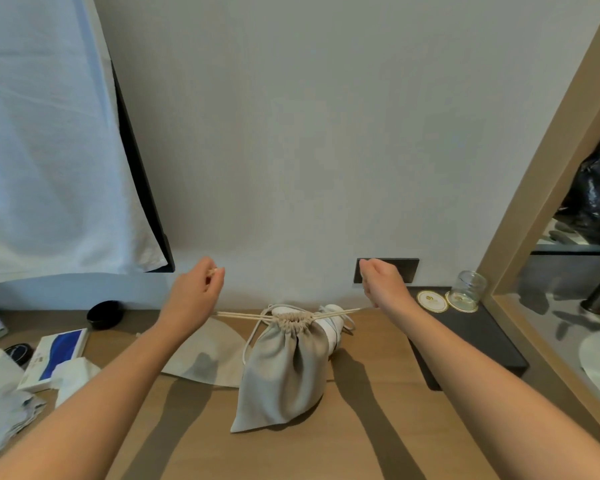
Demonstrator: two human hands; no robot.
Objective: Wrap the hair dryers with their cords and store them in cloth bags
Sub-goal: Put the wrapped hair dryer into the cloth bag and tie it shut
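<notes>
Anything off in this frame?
The grey bag is cinched shut by taut drawstrings, yet a white hair dryer lies outside behind it, its cord loosely looped, not wrapped. Nothing spilled.

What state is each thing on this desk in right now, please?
Grey bag: bulging, mouth cinched shut, lying on the desk.
Drawstrings: taut, stretched out to both sides.
Left hand: pinching the left string ends.
Right hand: curled round the right strings.
Dryer: unbagged, lying behind the grey bag.
Beige bag: lying flat, looks empty.
Glass: empty.
</notes>
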